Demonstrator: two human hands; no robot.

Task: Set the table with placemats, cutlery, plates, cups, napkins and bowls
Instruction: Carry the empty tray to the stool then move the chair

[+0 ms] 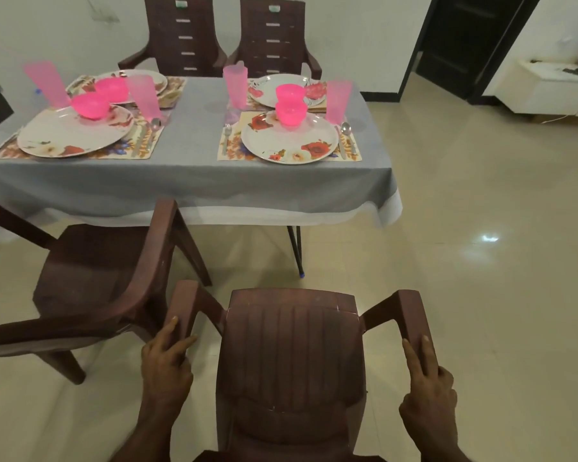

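We hold the brown ribbed plastic armchair (291, 355) by both armrests, our left hand (167, 368) and right hand (427, 391) each with fingers wrapped round an arm, probably to square it to the grey-clothed surface (187, 141) at twelve o'clock. There four floral plates, pink bowls, pink tumblers and cutlery sit on patterned placemats. Bare tiled floor (481, 228) opens toward two o'clock; a second brown chair (107, 278) crowds ten o'clock.

— What's on the table (187, 161)?
— Four placemats, two left, two right, each under a plate with a bowl.
— And nearer?
— A chair (291, 355), another chair (90, 281) to its left.
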